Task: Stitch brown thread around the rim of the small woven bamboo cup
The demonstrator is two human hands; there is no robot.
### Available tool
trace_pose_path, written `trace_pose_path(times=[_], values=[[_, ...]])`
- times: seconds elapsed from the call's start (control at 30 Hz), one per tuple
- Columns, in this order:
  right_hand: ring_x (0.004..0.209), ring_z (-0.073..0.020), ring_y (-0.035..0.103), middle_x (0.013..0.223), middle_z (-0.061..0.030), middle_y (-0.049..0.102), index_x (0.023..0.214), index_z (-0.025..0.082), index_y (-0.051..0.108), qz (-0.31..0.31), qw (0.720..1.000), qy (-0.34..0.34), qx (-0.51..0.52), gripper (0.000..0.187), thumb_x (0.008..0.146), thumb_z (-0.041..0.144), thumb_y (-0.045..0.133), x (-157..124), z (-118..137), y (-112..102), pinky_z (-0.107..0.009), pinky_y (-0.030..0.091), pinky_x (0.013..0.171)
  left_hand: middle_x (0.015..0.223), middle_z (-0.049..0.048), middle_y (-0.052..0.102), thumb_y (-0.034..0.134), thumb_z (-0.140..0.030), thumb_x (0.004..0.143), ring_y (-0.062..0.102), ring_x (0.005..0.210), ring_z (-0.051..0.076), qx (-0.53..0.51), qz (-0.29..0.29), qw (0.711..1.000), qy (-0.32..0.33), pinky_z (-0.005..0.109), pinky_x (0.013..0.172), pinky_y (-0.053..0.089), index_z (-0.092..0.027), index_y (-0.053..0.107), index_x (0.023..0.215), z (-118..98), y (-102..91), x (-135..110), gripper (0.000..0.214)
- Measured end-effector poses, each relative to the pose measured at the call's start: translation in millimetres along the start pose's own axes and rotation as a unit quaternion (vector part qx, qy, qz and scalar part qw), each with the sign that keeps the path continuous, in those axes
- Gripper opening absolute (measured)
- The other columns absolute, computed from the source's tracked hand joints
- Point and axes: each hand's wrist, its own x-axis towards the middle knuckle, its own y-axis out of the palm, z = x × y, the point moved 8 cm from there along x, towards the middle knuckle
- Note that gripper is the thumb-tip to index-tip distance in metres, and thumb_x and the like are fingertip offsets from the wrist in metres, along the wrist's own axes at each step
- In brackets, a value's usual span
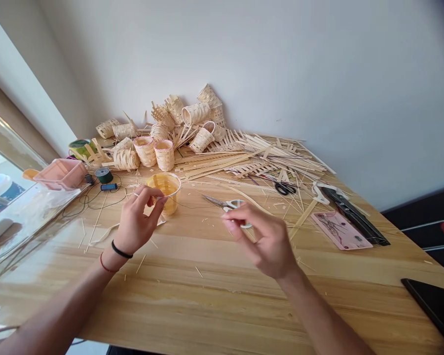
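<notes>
Pinching the basket rim in my left hand to steady it; right hand fingertips pressed together, just above the scissors.

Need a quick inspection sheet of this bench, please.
Surface: light wooden table, scattered with strip offcuts.
Job's things: yellow-lined cup; white-handled scissors.
Clutter: woven baskets and loose bamboo strips piled at the back; pink tray.
Grips: left hand has its fingers against the cup; right hand is pinched beside the scissors, hold unclear.
Cables: thin dark wire lying near a dark green spool.
Surroundings: white wall behind; window at left.
</notes>
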Motion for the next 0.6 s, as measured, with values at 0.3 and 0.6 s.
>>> trace_pose_path(times=[0.3, 0.6], values=[[0.085, -0.0139, 0.071, 0.091, -0.0057, 0.076, 0.108, 0.017, 0.072, 0.048, 0.999, 0.006, 0.021, 0.021, 0.103, 0.007, 0.054, -5, 5, 27, -0.026, 0.056, 0.077, 0.093, -0.0003, 0.070, 0.063, -0.014, 0.099, 0.066, 0.082, 0.010, -0.064, 0.062, 0.995, 0.039, 0.022, 0.077, 0.054, -0.020, 0.062, 0.100, -34, 12.2, -7, 0.007], [0.082, -0.0154, 0.069, 0.089, -0.0055, 0.075, 0.111, 0.017, 0.072, 0.123, 0.988, 0.005, 0.096, 0.022, 0.103, 0.007, 0.053, -18, 19, 62, -0.028, 0.055, 0.075, 0.093, 0.0006, 0.071, 0.062, -0.015, 0.101, 0.070, 0.085, 0.011, -0.097, 0.090, 0.989, 0.061, 0.022, 0.077, 0.056, -0.021, 0.063, 0.106, -52, 17.9, -14, 0.008]])
